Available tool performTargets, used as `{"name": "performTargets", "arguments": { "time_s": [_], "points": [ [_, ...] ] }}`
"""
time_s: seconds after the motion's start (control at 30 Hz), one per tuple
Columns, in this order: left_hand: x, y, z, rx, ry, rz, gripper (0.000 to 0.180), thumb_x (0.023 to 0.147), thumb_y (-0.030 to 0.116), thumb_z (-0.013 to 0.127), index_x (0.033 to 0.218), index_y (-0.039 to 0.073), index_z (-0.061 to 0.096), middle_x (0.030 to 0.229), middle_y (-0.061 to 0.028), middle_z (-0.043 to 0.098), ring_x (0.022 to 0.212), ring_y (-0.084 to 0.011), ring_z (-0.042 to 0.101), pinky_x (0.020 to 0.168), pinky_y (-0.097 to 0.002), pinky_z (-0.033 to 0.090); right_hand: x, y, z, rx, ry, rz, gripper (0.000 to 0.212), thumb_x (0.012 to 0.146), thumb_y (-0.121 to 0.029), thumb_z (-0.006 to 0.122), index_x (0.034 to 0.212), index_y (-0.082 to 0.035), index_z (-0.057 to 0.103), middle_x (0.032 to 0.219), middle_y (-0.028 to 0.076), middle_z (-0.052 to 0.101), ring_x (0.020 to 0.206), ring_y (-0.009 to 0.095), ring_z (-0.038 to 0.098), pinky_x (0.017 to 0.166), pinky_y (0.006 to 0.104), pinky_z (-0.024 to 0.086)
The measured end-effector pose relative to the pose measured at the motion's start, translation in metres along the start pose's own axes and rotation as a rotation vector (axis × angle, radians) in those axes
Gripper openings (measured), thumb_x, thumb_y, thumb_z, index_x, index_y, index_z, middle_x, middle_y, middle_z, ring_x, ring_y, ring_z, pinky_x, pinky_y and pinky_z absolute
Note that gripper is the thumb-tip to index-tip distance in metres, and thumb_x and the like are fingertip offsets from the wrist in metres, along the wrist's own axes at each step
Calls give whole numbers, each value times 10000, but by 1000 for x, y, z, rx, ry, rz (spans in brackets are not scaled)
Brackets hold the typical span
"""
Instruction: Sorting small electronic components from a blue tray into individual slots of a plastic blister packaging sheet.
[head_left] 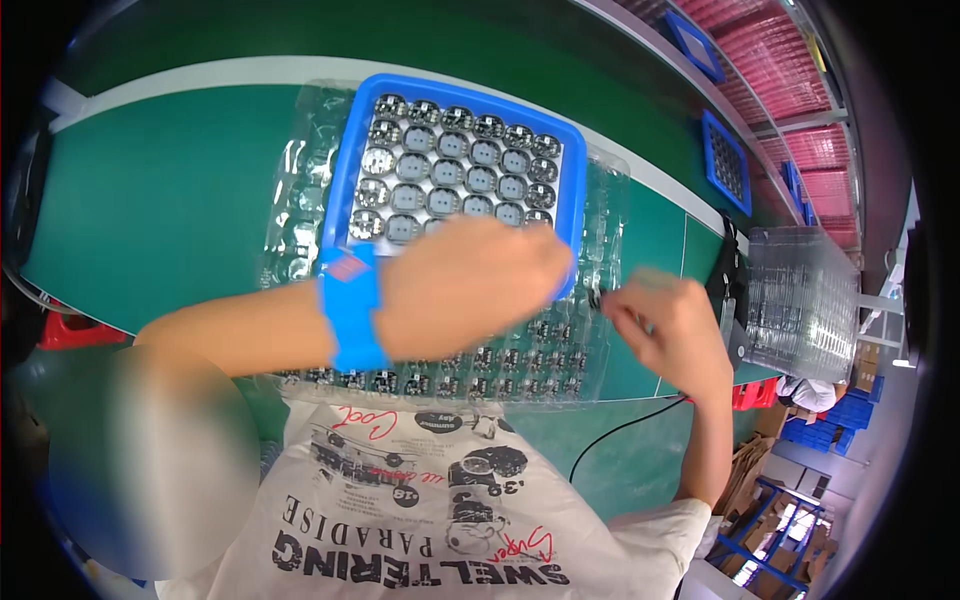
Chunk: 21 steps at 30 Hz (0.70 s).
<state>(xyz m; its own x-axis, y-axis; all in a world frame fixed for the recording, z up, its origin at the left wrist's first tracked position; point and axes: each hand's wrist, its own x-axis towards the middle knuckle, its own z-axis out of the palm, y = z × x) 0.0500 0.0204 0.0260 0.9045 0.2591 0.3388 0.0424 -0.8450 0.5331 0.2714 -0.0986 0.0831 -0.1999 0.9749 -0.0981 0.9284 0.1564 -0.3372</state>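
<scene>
A blue tray [352, 150] holds rows of round parts, some dark with circuitry, others grey-faced. Across its near right corner reaches my left hand [480, 280], a blue band [350, 308] round its wrist. Its fingers curl downward, blurred and partly hidden, so what they grip does not show. My right hand [668, 325] is right of the tray, above the edge of a clear plastic blister tray [290, 215]. Thumb and fingers pinch a small dark part [597, 298]. Nearer me, rows of small electronic parts [500, 375] sit in the blister pockets.
The green table [180, 190] runs left and right beneath the trays. At the right stands a tall stack of clear plastic trays [800, 300]. Another blue tray of parts [727, 165] lies beyond, at the far right. A black cable [610, 432] hangs near the table's front edge.
</scene>
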Motion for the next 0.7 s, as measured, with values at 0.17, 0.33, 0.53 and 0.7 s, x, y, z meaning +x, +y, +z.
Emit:
{"name": "performTargets", "arguments": {
  "time_s": [0.17, 0.33, 0.53, 0.7],
  "points": [
    [-14, -49, -53, 230, 106, -185, 82, 832, 58, 640, 889, 17, 598, 920, -127, 576, 851, -344, 593, 683, -434, 484, 68, 4, 14, 48, 369, -78, 98, 741, -29, 706, 838, -16, 705, 934, 143, 631, 873, 317, 626, 733, 415, 514],
    [-17, -71, -57, 474, 108, -146, 77, 787, 57, 662, 817, 34, 594, 860, -105, 542, 832, -300, 560, 698, -411, 499, 104, 15, 39, -96, 460, -209, 71, 722, -50, 719, 783, -16, 706, 1325, 230, 538, 1246, 391, 494, 980, 464, 436],
    [-18, -84, -42, 510, 101, -107, 81, 763, 67, 688, 747, 36, 615, 850, -83, 534, 859, -269, 555, 684, -392, 516, 111, 18, 51, -103, 448, -183, 61, 736, -60, 725, 760, -9, 702, 1347, 222, 526, 1280, 380, 468, 983, 475, 419],
    [-16, -88, -38, 524, 70, -126, 84, 766, 82, 694, 738, 39, 628, 844, -72, 540, 867, -253, 558, 675, -386, 523, 113, 18, 57, -82, 430, -180, 57, 743, -55, 720, 763, -5, 701, 1338, 208, 532, 1270, 371, 475, 996, 473, 414]
  ]
}}
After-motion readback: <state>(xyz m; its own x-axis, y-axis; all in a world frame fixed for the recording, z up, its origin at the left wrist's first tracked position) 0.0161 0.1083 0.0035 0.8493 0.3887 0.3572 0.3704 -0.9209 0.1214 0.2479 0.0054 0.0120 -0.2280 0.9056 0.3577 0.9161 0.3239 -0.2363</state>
